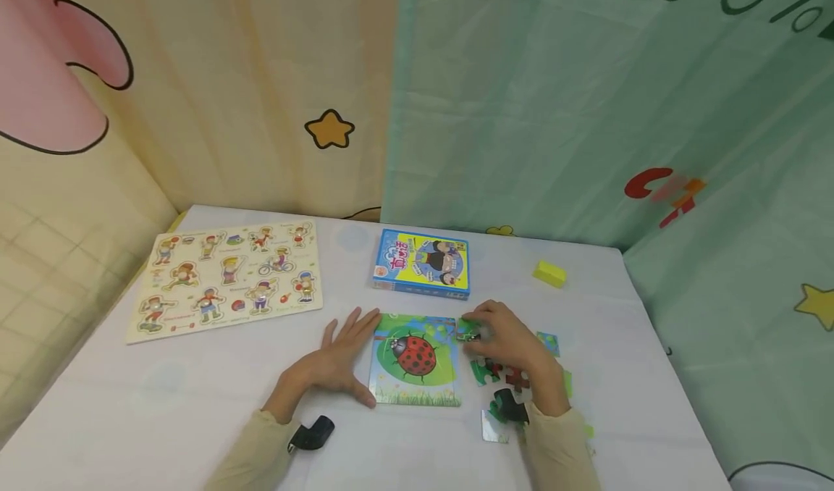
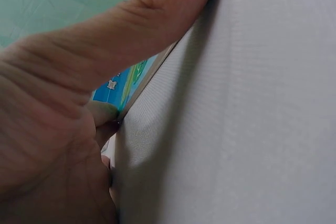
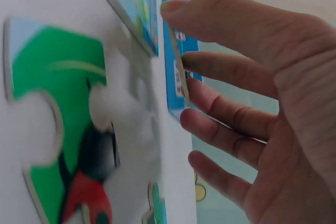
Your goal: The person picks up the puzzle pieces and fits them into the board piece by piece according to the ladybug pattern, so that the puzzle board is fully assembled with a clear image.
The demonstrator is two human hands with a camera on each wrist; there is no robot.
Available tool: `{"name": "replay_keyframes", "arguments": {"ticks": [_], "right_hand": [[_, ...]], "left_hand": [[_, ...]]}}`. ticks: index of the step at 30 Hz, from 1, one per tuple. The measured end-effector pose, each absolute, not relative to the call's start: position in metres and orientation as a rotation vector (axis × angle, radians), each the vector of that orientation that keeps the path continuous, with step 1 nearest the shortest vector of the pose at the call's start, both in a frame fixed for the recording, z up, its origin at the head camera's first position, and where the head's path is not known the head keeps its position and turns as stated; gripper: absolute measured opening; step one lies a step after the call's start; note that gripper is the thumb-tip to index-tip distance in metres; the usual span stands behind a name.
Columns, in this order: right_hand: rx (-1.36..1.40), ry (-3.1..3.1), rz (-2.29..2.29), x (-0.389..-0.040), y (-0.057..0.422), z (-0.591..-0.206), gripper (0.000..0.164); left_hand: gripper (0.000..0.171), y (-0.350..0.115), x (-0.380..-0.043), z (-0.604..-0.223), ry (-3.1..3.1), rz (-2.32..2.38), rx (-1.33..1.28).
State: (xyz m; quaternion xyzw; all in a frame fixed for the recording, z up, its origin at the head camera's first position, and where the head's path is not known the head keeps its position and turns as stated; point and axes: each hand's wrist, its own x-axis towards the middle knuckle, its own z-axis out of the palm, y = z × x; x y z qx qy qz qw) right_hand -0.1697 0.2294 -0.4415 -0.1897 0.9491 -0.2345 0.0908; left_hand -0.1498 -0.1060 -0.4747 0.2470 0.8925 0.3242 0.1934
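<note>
A square ladybug picture board (image 1: 415, 361) lies flat on the white table. My left hand (image 1: 335, 361) touches its left edge with the fingers spread, the thumb near the lower corner and fingertips at the upper one. Just right of the board, my right hand (image 1: 507, 339) pinches a green jigsaw piece (image 1: 467, 329). In the right wrist view that piece (image 3: 178, 61) is seen edge-on between thumb and fingertips. Loose jigsaw pieces (image 1: 483, 371) lie beneath and around the right hand and forearm, partly hidden. A large green piece with red and black (image 3: 63, 56) shows close to the right wrist camera.
Behind the board sits a blue and yellow card box (image 1: 422, 263). A wooden puzzle board with children figures (image 1: 228, 277) lies at the back left. At the back right is a yellow block (image 1: 550, 274). Printed curtains (image 1: 521, 114) hang behind the table (image 1: 163, 418).
</note>
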Motion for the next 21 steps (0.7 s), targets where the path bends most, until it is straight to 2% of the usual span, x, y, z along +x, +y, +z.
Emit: {"name": "replay_keyframes", "arguments": {"ticks": [9, 21], "right_hand": [[-0.741, 2.886, -0.667, -0.171, 0.201, -0.439, 0.045], [-0.781, 2.877, -0.610, -0.166, 0.164, -0.439, 0.044]], "left_hand": [[0.139, -0.107, -0.152, -0.471, 2.500, 0.923, 0.678], [0.138, -0.107, -0.152, -0.474, 2.489, 0.922, 0.691]]}}
